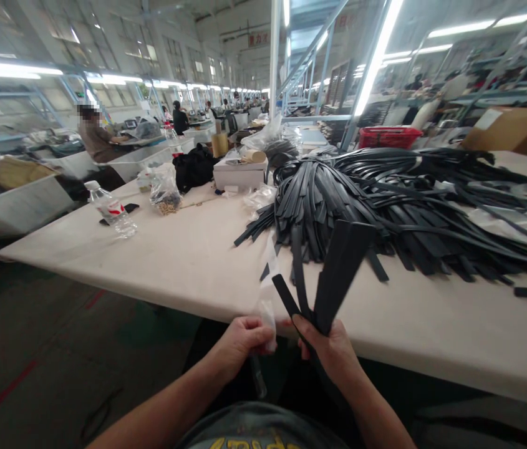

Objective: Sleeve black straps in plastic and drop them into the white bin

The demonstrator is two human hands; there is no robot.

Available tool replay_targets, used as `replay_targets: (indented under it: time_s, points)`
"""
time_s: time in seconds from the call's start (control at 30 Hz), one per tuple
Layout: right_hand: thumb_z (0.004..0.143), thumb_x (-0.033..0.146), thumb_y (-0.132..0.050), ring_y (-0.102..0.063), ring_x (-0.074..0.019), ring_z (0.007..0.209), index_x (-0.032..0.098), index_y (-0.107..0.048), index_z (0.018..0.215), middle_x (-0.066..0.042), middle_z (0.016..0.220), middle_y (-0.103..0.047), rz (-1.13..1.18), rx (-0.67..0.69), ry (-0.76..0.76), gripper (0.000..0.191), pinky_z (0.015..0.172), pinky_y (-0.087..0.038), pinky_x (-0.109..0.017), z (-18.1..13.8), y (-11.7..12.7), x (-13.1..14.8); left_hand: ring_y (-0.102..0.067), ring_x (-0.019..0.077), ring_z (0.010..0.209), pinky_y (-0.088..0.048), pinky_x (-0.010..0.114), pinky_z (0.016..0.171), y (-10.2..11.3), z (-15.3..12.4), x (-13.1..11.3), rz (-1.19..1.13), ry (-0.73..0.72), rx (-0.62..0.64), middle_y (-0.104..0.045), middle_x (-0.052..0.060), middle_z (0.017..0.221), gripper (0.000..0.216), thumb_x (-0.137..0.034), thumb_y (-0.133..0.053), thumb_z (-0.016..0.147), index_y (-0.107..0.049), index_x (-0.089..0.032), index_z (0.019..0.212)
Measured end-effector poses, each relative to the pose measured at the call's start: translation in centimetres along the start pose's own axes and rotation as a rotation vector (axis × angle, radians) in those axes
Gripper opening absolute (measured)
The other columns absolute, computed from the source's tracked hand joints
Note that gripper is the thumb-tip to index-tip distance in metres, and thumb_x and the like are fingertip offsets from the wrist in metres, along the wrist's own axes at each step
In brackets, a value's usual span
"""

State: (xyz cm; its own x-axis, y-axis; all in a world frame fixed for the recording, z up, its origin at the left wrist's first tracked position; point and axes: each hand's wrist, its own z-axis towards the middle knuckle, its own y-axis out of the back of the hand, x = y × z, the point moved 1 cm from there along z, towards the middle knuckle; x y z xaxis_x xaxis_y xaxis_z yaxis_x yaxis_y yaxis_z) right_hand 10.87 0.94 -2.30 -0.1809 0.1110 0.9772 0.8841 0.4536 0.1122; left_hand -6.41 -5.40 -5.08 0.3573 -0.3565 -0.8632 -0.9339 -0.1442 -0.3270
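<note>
My right hand (331, 349) is closed round the lower ends of a few black flat straps (338, 274) that fan upward over the table's near edge. My left hand (242, 342) pinches a thin clear plastic sleeve (269, 293) that rises beside the straps. Both hands sit just in front of the cream table (174, 262). A large heap of the same black straps (398, 199) lies on the table beyond my hands.
A water bottle (112, 211), a clear bag of small parts (166, 193), a black bag (194, 168) and a white box (239, 173) stand at the table's far left. A red basket (387, 136) and a cardboard box (518, 128) sit behind. Other people work at distant tables.
</note>
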Motion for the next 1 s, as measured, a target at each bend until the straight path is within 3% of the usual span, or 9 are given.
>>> replay_targets:
  time_s: [0.17,0.3,0.57,0.8,0.9,1.0]
  points:
    - [0.078,0.064,-0.059,-0.046,-0.0086,0.041,0.015,-0.067,0.066,-0.002,0.059,-0.060,0.053,0.063,-0.062,0.051,0.043,-0.035,-0.023,-4.8,1.8,-0.3,-0.061,0.0099,0.060,-0.048,0.022,0.063,-0.9,2.1,-2.0,-0.256,-0.058,-0.109,-0.067,0.001,0.068,0.040,-0.046,-0.085,0.059,-0.065,-0.013,0.071]
    - [0.076,0.071,-0.055,-0.043,-0.0071,0.039,0.015,-0.064,0.066,0.000,0.057,-0.055,-0.006,0.174,-0.124,0.057,0.041,-0.032,-0.021,-6.5,1.6,-1.8,-0.065,0.0125,0.064,-0.049,0.022,0.063,-1.4,2.8,-3.1,-0.227,-0.063,-0.103,-0.071,0.005,0.075,0.044,-0.049,-0.085,0.058,-0.067,-0.013,0.074]
    - [0.082,0.062,-0.054,-0.047,-0.0095,0.041,0.016,-0.063,0.067,0.003,0.054,-0.049,-0.094,0.057,-0.053,0.049,0.042,-0.035,-0.022,-5.8,1.2,-2.1,-0.061,0.0109,0.061,-0.050,0.025,0.065,-2.0,2.3,-2.5,-0.132,-0.085,-0.053,-0.067,0.001,0.067,0.037,-0.043,-0.084,0.062,-0.065,-0.012,0.069]
    - [0.082,0.064,-0.053,-0.047,-0.0100,0.040,0.015,-0.063,0.067,0.003,0.050,-0.047,-0.132,0.057,-0.032,0.052,0.041,-0.036,-0.022,-5.0,0.7,-2.5,-0.065,0.0132,0.066,-0.050,0.025,0.068,-2.3,1.6,-1.4,-0.081,-0.019,-0.004,-0.072,0.006,0.074,0.037,-0.043,-0.082,0.066,-0.071,-0.010,0.078]
    - [0.079,0.066,-0.055,-0.047,-0.0093,0.039,0.015,-0.062,0.068,0.000,0.055,-0.055,-0.062,0.029,-0.047,0.053,0.040,-0.035,-0.022,-4.2,0.3,-2.3,-0.062,0.0117,0.064,-0.046,0.022,0.065,-3.0,1.0,-0.6,-0.032,-0.031,0.061,-0.072,0.006,0.073,0.035,-0.041,-0.080,0.068,-0.073,-0.009,0.081]
    - [0.078,0.067,-0.057,-0.048,-0.0086,0.041,0.013,-0.065,0.073,-0.003,0.064,-0.062,0.007,0.093,-0.049,0.054,0.040,-0.035,-0.022,-4.1,0.2,-2.1,-0.061,0.0122,0.063,-0.045,0.022,0.064,-3.1,0.7,-0.9,-0.044,-0.074,0.089,-0.071,0.006,0.073,0.034,-0.041,-0.077,0.072,-0.074,-0.009,0.082]
